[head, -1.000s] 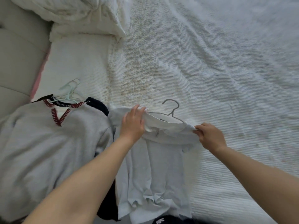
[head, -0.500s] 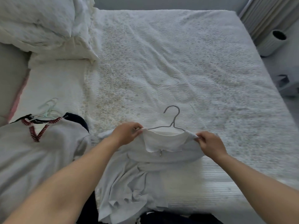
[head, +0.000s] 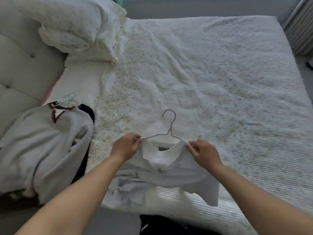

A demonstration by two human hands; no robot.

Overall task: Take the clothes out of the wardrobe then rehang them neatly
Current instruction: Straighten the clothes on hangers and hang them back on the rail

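A small white shirt point(head: 162, 175) lies crumpled at the near edge of the bed, with a thin grey wire hanger point(head: 169, 126) partly inside its neck and the hook pointing away from me. My left hand point(head: 126, 146) pinches the shirt's left shoulder at the collar. My right hand point(head: 204, 153) pinches the right shoulder. Further left lies a grey sweater with red stitching at the neck point(head: 42, 145), on a pale green hanger point(head: 70, 99).
The white textured bedspread point(head: 211, 82) stretches ahead and to the right. Pillows and bunched bedding point(head: 72, 28) sit at the back left against a padded headboard point(head: 18, 68). Dark clothing point(head: 162, 224) lies on the floor below the bed's edge. Curtains point(head: 301, 26) hang at far right.
The shirt has been gathered up from lying flat. Both hands have moved in to the collar on either side of the hanger. My view has shifted back, showing more of the bed.
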